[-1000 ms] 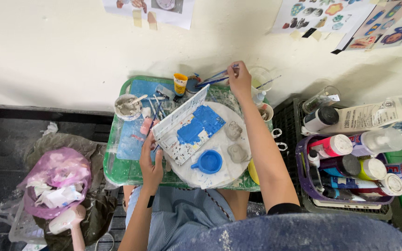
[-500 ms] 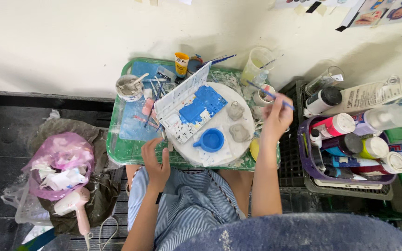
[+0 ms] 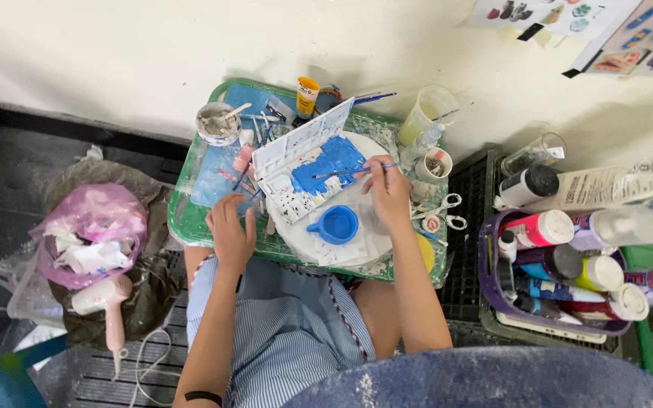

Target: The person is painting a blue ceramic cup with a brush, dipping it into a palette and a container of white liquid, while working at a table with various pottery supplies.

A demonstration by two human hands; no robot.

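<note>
**Brush on the blue, mid-stroke**

Right hand [image 3: 388, 189] has swung back from the cups at the far right of the green tray [image 3: 190, 219] and now sits over the white round board [image 3: 341, 242] in the tray's middle. Fingers pinched on a thin brush [image 3: 345, 172], tip on the blue patch of the flat piece [image 3: 326, 168] lying on the board's far half. Left hand [image 3: 230, 233] has barely shifted: resting on the tray's near-left edge, fingers curled, holding nothing I can see.

My read: painting step, laying blue. Next move calls for a reload or a steady pull across the patch.

Containers, relative to the tray:
- blue cup [image 3: 338, 224], near-centre on the board, blue inside
- white tub [image 3: 217, 121], far-left corner, stick in pale paste
- clear beaker [image 3: 428, 113], far-right corner, yellowish liquid
- small pot [image 3: 436, 164], right edge, contents unclear
- purple basket [image 3: 493, 279], right of the tray, full of paint bottles
- pink bag [image 3: 88, 230], left of the tray, stuffed with paper scraps
</note>
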